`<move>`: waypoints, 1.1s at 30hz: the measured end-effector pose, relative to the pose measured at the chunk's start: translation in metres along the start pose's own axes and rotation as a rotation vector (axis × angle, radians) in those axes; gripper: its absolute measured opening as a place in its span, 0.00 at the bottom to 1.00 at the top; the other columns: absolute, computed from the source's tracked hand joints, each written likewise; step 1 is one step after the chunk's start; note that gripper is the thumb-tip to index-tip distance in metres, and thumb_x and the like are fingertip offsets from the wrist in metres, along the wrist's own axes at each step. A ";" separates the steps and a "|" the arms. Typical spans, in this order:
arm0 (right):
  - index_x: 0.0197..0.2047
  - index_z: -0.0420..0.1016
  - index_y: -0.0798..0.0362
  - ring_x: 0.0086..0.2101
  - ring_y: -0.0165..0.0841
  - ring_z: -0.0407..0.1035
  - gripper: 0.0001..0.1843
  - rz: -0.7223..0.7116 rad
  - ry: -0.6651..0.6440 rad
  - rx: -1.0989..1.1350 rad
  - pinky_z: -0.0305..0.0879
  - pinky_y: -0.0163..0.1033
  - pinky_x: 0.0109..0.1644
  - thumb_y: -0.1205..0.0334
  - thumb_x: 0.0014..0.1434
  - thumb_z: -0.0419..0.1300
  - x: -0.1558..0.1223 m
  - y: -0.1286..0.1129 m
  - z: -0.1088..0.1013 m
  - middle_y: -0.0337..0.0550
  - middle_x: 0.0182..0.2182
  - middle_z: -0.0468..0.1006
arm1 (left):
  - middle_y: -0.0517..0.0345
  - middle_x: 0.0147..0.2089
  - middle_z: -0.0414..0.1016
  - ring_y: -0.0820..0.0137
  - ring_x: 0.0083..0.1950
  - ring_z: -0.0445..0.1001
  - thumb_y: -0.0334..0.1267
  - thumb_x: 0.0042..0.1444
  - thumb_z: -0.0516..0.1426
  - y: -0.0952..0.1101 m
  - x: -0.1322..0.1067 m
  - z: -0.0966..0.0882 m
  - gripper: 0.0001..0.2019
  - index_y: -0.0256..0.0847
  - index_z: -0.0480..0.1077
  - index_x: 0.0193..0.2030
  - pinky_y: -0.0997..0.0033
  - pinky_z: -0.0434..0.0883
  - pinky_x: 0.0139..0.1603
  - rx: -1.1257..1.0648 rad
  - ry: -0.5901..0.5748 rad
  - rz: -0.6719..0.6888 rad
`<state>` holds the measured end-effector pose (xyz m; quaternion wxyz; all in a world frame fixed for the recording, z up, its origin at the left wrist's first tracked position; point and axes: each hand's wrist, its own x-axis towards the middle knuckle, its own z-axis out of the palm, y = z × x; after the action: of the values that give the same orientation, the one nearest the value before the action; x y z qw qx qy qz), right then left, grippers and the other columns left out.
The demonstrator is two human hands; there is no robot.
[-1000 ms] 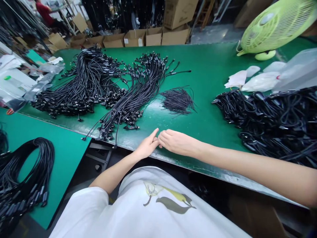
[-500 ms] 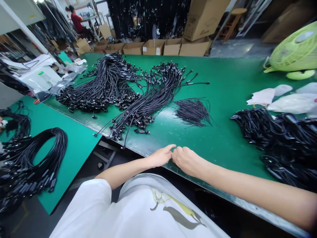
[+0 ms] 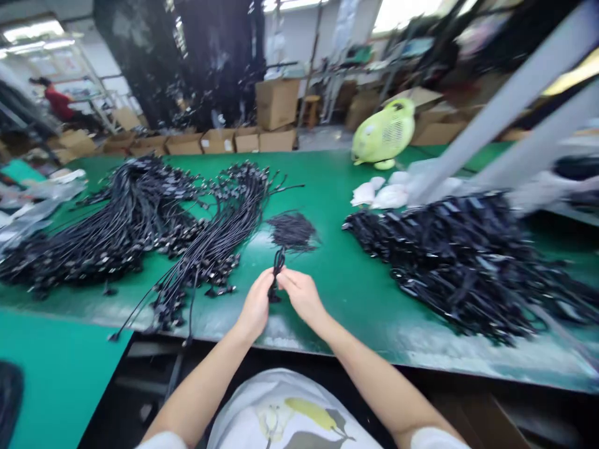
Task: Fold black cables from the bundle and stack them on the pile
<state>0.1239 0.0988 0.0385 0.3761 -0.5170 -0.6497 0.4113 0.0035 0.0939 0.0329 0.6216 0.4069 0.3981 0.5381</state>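
Note:
My left hand (image 3: 255,307) and my right hand (image 3: 302,294) meet over the near edge of the green table (image 3: 355,280). Both are closed on a small coiled black cable (image 3: 277,273) held upright between them. Just beyond the hands lies a little pile of thin black ties (image 3: 292,229). A fanned bundle of black cables with plugs (image 3: 215,243) lies to the left of the hands.
A bigger cable heap (image 3: 107,231) covers the left of the table and a large pile of coiled cables (image 3: 468,262) the right. A green fan (image 3: 384,132) and white plastic bags (image 3: 381,193) sit at the back. Cardboard boxes (image 3: 218,142) line the far side. A person in red (image 3: 58,103) works far left.
The view has swung right and tilted up. My hands, earlier touching fingertips at the table edge with nothing visible in them, have moved forward and now hold a coiled black cable.

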 end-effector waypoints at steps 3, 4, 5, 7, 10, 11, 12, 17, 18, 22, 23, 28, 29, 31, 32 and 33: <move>0.25 0.56 0.50 0.19 0.26 0.45 0.17 0.062 -0.027 0.191 0.45 0.33 0.21 0.50 0.62 0.45 0.001 0.000 -0.007 0.33 0.19 0.56 | 0.51 0.55 0.70 0.62 0.59 0.65 0.40 0.55 0.58 0.016 -0.002 -0.008 0.12 0.43 0.77 0.44 0.62 0.60 0.63 0.269 -0.075 0.152; 0.25 0.56 0.50 0.18 0.26 0.42 0.17 0.058 -0.027 0.175 0.44 0.33 0.20 0.50 0.61 0.45 0.000 0.000 -0.012 0.32 0.18 0.52 | 0.52 0.52 0.70 0.62 0.57 0.66 0.39 0.56 0.57 0.019 -0.004 -0.012 0.11 0.45 0.78 0.43 0.62 0.61 0.61 0.407 -0.107 0.215; 0.24 0.56 0.50 0.18 0.25 0.41 0.17 0.052 -0.024 0.167 0.44 0.33 0.20 0.51 0.61 0.45 -0.001 0.001 -0.017 0.31 0.17 0.50 | 0.52 0.47 0.71 0.62 0.53 0.67 0.39 0.57 0.56 0.021 -0.006 -0.016 0.11 0.47 0.79 0.40 0.61 0.64 0.58 0.541 -0.172 0.266; 0.21 0.56 0.51 0.19 0.26 0.45 0.19 0.035 0.000 0.150 0.47 0.33 0.23 0.53 0.61 0.47 -0.006 0.000 -0.026 0.32 0.17 0.51 | 0.52 0.40 0.69 0.62 0.45 0.69 0.39 0.59 0.52 0.020 -0.011 -0.021 0.13 0.49 0.80 0.38 0.61 0.68 0.50 0.702 -0.325 0.302; 0.21 0.57 0.53 0.25 0.27 0.53 0.18 -0.100 0.041 0.006 0.52 0.34 0.32 0.55 0.60 0.50 -0.018 -0.005 -0.029 0.36 0.21 0.60 | 0.52 0.37 0.69 0.62 0.41 0.70 0.42 0.58 0.53 0.011 -0.011 -0.022 0.14 0.47 0.80 0.36 0.62 0.69 0.45 0.715 -0.379 0.235; 0.22 0.58 0.53 0.27 0.28 0.54 0.17 -0.180 0.032 -0.074 0.52 0.34 0.34 0.56 0.60 0.50 -0.022 -0.007 -0.026 0.37 0.22 0.62 | 0.52 0.37 0.70 0.61 0.41 0.70 0.44 0.57 0.54 0.009 -0.009 -0.022 0.13 0.45 0.80 0.35 0.61 0.70 0.46 0.667 -0.347 0.197; 0.23 0.58 0.53 0.28 0.28 0.55 0.17 -0.261 0.009 -0.150 0.52 0.35 0.35 0.56 0.61 0.50 -0.026 -0.008 -0.022 0.38 0.24 0.63 | 0.52 0.36 0.71 0.60 0.42 0.70 0.47 0.55 0.56 0.007 -0.006 -0.022 0.13 0.43 0.80 0.34 0.61 0.70 0.47 0.603 -0.317 0.153; 0.21 0.60 0.54 0.26 0.27 0.57 0.19 -0.249 -0.192 0.045 0.52 0.33 0.32 0.55 0.61 0.50 -0.036 -0.010 -0.010 0.37 0.22 0.63 | 0.55 0.31 0.71 0.66 0.35 0.67 0.50 0.54 0.58 0.016 -0.003 -0.027 0.16 0.39 0.78 0.32 0.64 0.69 0.44 0.245 -0.261 -0.077; 0.21 0.62 0.54 0.25 0.26 0.57 0.19 -0.161 -0.239 0.156 0.52 0.33 0.31 0.54 0.60 0.52 -0.035 -0.009 -0.011 0.36 0.21 0.63 | 0.57 0.29 0.68 0.68 0.33 0.65 0.51 0.56 0.57 0.020 -0.006 -0.028 0.17 0.39 0.77 0.31 0.66 0.68 0.42 0.196 -0.262 -0.082; 0.20 0.63 0.55 0.19 0.21 0.47 0.19 0.216 -0.370 0.475 0.40 0.31 0.22 0.49 0.51 0.60 -0.030 -0.001 -0.017 0.33 0.18 0.60 | 0.56 0.29 0.67 0.70 0.31 0.63 0.52 0.60 0.53 0.032 -0.022 -0.026 0.22 0.37 0.76 0.28 0.69 0.65 0.37 0.225 -0.355 0.051; 0.21 0.63 0.55 0.18 0.21 0.46 0.20 0.271 -0.377 0.522 0.37 0.31 0.21 0.47 0.49 0.61 -0.028 0.001 -0.017 0.32 0.17 0.60 | 0.56 0.29 0.67 0.70 0.32 0.64 0.52 0.61 0.52 0.033 -0.024 -0.025 0.22 0.37 0.77 0.28 0.69 0.64 0.37 0.315 -0.380 0.097; 0.21 0.63 0.55 0.17 0.19 0.41 0.24 0.329 -0.281 0.652 0.32 0.31 0.20 0.43 0.47 0.64 -0.027 0.004 -0.019 0.30 0.16 0.55 | 0.54 0.37 0.72 0.69 0.39 0.69 0.46 0.59 0.58 0.018 -0.029 -0.023 0.12 0.40 0.78 0.37 0.69 0.66 0.43 0.687 -0.269 0.220; 0.21 0.63 0.55 0.16 0.18 0.40 0.25 0.329 -0.270 0.678 0.32 0.31 0.20 0.43 0.47 0.64 -0.029 0.003 -0.020 0.29 0.16 0.53 | 0.52 0.43 0.72 0.67 0.43 0.70 0.46 0.57 0.60 0.014 -0.030 -0.022 0.13 0.40 0.76 0.43 0.68 0.67 0.45 0.668 -0.198 0.245; 0.21 0.61 0.55 0.16 0.18 0.38 0.25 0.326 -0.276 0.754 0.32 0.30 0.19 0.43 0.49 0.65 -0.031 -0.001 -0.021 0.28 0.16 0.51 | 0.47 0.56 0.69 0.63 0.54 0.69 0.47 0.57 0.59 0.007 -0.030 -0.021 0.21 0.41 0.70 0.55 0.65 0.67 0.53 0.573 -0.152 0.258; 0.21 0.60 0.55 0.16 0.18 0.38 0.26 0.328 -0.287 0.804 0.32 0.30 0.19 0.44 0.49 0.65 -0.031 -0.002 -0.021 0.28 0.16 0.50 | 0.46 0.61 0.67 0.62 0.58 0.67 0.48 0.59 0.58 0.005 -0.029 -0.020 0.22 0.42 0.68 0.58 0.63 0.65 0.58 0.528 -0.192 0.233; 0.21 0.59 0.54 0.16 0.18 0.37 0.26 0.335 -0.304 0.862 0.33 0.29 0.18 0.44 0.50 0.65 -0.032 -0.002 -0.020 0.27 0.16 0.49 | 0.46 0.63 0.66 0.61 0.62 0.66 0.48 0.61 0.55 0.004 -0.029 -0.018 0.22 0.41 0.68 0.59 0.61 0.62 0.62 0.493 -0.255 0.193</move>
<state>0.1468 0.0704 0.0458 0.3856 -0.3457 -0.3757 0.7685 -0.0177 0.0670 0.0319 0.4947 0.6462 0.3950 0.4263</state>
